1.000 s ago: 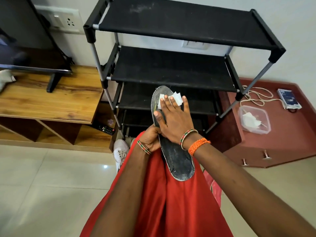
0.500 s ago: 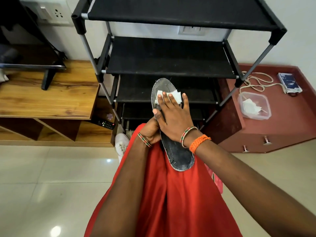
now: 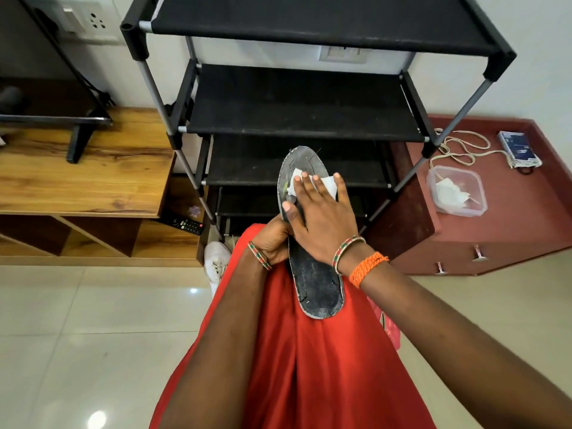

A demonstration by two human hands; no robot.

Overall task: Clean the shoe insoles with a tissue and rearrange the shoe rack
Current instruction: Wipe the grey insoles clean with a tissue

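Observation:
A worn dark grey insole (image 3: 318,289) stands tilted over my red-clad lap, toe end up. My left hand (image 3: 272,239) grips its left edge near the middle. My right hand (image 3: 322,218) lies flat on the insole's upper half with straight fingers, pressing a white tissue (image 3: 328,182) against it. The tissue shows only past my fingertips. Right behind stands the black shoe rack (image 3: 297,131) with bare fabric shelves.
A white shoe (image 3: 216,261) lies on the tiled floor by the rack's left foot. A wooden TV unit (image 3: 80,178) with a remote (image 3: 185,226) stands left. A maroon cabinet (image 3: 501,236) at right carries a clear plastic box (image 3: 455,190), a cord and a blue packet.
My right hand with the tissue has stayed on the insole's upper part, shifting only slightly. The camera has tilted down and nearer to the rack.

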